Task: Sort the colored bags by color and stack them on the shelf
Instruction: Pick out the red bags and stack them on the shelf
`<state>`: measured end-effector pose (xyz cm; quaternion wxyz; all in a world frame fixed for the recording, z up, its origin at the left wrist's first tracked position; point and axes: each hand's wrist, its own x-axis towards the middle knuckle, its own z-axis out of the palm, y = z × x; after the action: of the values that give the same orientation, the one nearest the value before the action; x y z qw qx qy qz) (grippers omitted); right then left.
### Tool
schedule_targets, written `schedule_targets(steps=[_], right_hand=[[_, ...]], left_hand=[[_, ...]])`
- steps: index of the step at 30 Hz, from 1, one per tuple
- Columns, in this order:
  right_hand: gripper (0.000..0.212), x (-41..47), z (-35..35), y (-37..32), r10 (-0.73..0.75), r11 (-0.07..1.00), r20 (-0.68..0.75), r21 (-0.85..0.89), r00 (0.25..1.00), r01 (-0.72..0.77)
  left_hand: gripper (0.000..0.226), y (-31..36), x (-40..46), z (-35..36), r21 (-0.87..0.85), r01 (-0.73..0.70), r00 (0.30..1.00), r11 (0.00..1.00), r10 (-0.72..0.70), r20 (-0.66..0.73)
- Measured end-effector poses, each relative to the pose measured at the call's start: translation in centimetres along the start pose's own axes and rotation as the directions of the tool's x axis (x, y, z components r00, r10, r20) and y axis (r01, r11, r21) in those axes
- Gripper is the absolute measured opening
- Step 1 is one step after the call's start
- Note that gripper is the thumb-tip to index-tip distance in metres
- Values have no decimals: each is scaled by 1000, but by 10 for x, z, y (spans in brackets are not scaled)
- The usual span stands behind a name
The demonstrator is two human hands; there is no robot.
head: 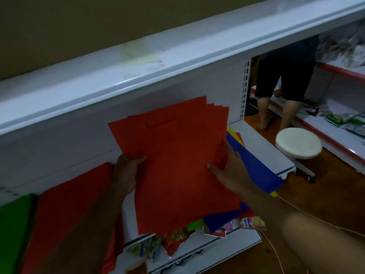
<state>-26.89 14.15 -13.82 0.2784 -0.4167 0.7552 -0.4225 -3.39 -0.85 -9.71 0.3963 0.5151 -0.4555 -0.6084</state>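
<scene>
- White metal shelf [262,149], dim room; a higher shelf ledge [138,76] above, brown wall behind it, reddish-brown floor [325,204] to the right.
- Red bags [177,165], a fanned sheaf, held above the shelf: left hand [126,173] grips the left edge, thumb on top; right hand [227,171] pinches the right edge.
- Second red stack [65,224] lies on the shelf at left, green bags [13,230] beside it, cut off by the frame edge.
- Blue bags [256,167] lie at right, mostly hidden under the held sheaf; slivers of yellow show beneath.
- Snack packets [177,240] on the lower shelf, print blurred.
- White round stool [298,143] on the floor; another person's legs [276,107] beyond, upper body hidden.
</scene>
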Motion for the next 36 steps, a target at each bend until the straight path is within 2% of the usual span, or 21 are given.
schedule_targets(steps=[3,6,10,12,13,15,17,20,22,24,28,33,36], right_hand=[[97,-3,17,-23,-98,994,49,50,994,95],[84,-10,41,-50,-192,978,111,107,975,181],[73,-20,79,-85,-254,967,229,49,940,250],[67,-24,103,-102,-281,957,219,-10,934,290],[63,-28,115,-111,-296,950,214,-33,931,309],[57,-39,140,-129,-313,941,228,-54,922,333],[54,-53,165,-147,-318,940,271,-37,909,340],[55,-69,201,-164,-337,932,316,-19,887,362],[56,-75,220,-172,-327,935,338,-18,883,353],[57,-82,236,-178,-307,938,371,-36,876,344],[60,-91,266,-175,-249,938,467,-102,848,331],[65,-89,297,-161,-168,940,462,-192,871,283],[80,-80,313,-145,-77,920,461,-309,884,241]], left_hand=[[39,12,-3,-28,24,22,996,999,-20,-84],[43,21,-12,-60,149,20,995,989,-5,-99],[50,28,-26,-117,281,-14,982,960,66,-178],[58,32,-32,-148,319,-89,969,943,156,-190],[69,35,-36,-163,351,-129,956,928,211,-206],[104,38,-39,-193,382,-152,926,912,267,-269],[118,42,-42,-225,412,-166,901,896,307,-306],[89,48,-43,-267,534,-191,864,824,399,-307],[71,48,-42,-290,594,-145,866,792,392,-311],[63,41,-38,-312,628,-115,868,769,385,-312],[64,10,-20,-347,661,-22,911,750,287,-296],[75,-36,13,-370,631,-6,952,776,198,-234],[69,-48,22,-368,703,-4,958,711,204,-201]])
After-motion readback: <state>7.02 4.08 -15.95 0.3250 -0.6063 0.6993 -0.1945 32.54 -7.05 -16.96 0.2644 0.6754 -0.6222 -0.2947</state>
